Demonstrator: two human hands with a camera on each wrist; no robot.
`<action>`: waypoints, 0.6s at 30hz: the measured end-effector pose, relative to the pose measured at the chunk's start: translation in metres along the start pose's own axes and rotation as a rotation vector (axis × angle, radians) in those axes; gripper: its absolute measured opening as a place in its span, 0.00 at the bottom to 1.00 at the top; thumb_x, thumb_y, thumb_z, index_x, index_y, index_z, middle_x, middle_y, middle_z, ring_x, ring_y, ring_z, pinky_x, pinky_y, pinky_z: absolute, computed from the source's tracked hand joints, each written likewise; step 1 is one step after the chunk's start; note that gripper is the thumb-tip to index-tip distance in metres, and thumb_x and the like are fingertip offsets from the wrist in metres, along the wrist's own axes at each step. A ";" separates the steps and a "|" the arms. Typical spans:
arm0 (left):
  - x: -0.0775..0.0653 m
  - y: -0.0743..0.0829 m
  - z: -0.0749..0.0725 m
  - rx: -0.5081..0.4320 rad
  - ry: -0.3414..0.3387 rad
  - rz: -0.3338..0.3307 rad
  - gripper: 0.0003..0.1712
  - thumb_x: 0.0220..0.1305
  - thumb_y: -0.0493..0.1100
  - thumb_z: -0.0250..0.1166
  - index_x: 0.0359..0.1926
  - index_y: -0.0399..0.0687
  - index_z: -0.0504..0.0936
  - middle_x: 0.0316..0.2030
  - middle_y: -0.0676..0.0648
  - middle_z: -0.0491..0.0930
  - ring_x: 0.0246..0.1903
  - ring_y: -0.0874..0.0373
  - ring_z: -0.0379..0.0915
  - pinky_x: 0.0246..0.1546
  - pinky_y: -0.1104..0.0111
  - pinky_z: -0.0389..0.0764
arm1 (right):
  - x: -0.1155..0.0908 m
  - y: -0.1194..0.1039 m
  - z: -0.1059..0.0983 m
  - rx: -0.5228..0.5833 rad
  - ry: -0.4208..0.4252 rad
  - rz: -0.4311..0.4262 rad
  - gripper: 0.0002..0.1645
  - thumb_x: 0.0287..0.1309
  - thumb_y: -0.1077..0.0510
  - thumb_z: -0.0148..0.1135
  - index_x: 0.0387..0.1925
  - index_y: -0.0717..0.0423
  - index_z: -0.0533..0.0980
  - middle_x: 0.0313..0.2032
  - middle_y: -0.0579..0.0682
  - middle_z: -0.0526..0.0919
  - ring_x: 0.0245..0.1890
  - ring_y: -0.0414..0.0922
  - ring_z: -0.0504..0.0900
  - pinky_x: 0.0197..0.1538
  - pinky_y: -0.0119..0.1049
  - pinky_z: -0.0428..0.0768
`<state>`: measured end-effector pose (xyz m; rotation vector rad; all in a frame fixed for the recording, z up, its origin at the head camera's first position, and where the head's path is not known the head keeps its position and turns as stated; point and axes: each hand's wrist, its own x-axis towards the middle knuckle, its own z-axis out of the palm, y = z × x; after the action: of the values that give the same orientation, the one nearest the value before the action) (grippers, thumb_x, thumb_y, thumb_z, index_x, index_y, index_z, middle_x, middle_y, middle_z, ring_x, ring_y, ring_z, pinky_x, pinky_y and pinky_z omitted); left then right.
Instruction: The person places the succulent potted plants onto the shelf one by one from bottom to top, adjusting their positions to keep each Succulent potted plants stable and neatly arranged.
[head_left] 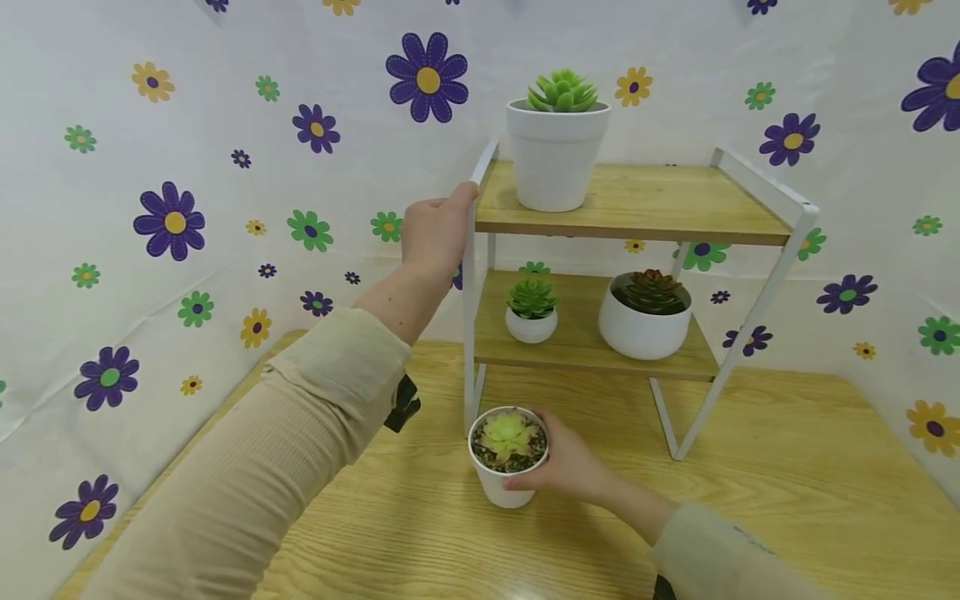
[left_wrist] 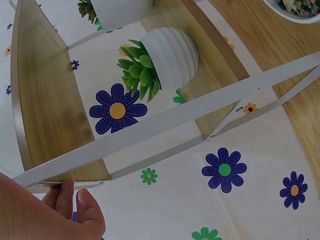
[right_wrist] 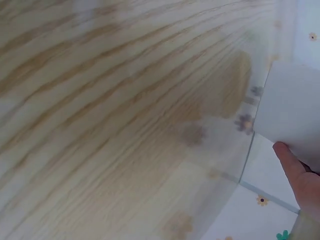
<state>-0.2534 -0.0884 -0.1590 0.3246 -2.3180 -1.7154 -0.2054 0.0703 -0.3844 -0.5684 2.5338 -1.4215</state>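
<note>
A white two-tier shelf [head_left: 637, 200] with wooden boards stands at the back of the table. My left hand [head_left: 435, 237] grips the top left corner of its frame; in the left wrist view the fingertips [left_wrist: 64, 197] are against the upper side bar. My right hand [head_left: 573, 458] holds a small white pot [head_left: 504, 487], thumb in front and fingers round the far side. A pale green succulent [head_left: 507, 435] sits in dark gravel inside it. The pot stands upright before the shelf's left leg; in the right wrist view its base appears raised off the tabletop.
A tall white pot [head_left: 558, 158] with a green succulent is on the upper board. Below stand a small ribbed pot [head_left: 531, 327] and a round bowl-shaped pot [head_left: 645, 333], both planted. The wooden table [head_left: 810, 500] meets a flower-patterned cloth [head_left: 225, 108] behind.
</note>
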 end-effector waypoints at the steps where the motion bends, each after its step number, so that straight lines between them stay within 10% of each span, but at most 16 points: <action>1: 0.000 0.000 0.000 0.005 0.003 0.003 0.23 0.63 0.59 0.50 0.20 0.50 0.69 0.48 0.50 0.76 0.45 0.58 0.68 0.49 0.64 0.74 | -0.002 -0.001 -0.003 -0.004 0.000 0.000 0.58 0.32 0.54 0.79 0.64 0.67 0.57 0.57 0.62 0.72 0.57 0.57 0.72 0.59 0.53 0.70; 18: 0.002 -0.001 0.001 0.022 0.000 0.000 0.22 0.62 0.61 0.50 0.23 0.50 0.73 0.43 0.50 0.74 0.42 0.59 0.68 0.41 0.69 0.73 | -0.036 -0.002 -0.054 -0.063 -0.020 -0.015 0.58 0.36 0.51 0.77 0.63 0.68 0.55 0.56 0.64 0.71 0.55 0.58 0.73 0.56 0.52 0.73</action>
<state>-0.2550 -0.0886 -0.1600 0.3288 -2.3381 -1.6905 -0.1906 0.1259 -0.3549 -0.6107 2.5719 -1.3380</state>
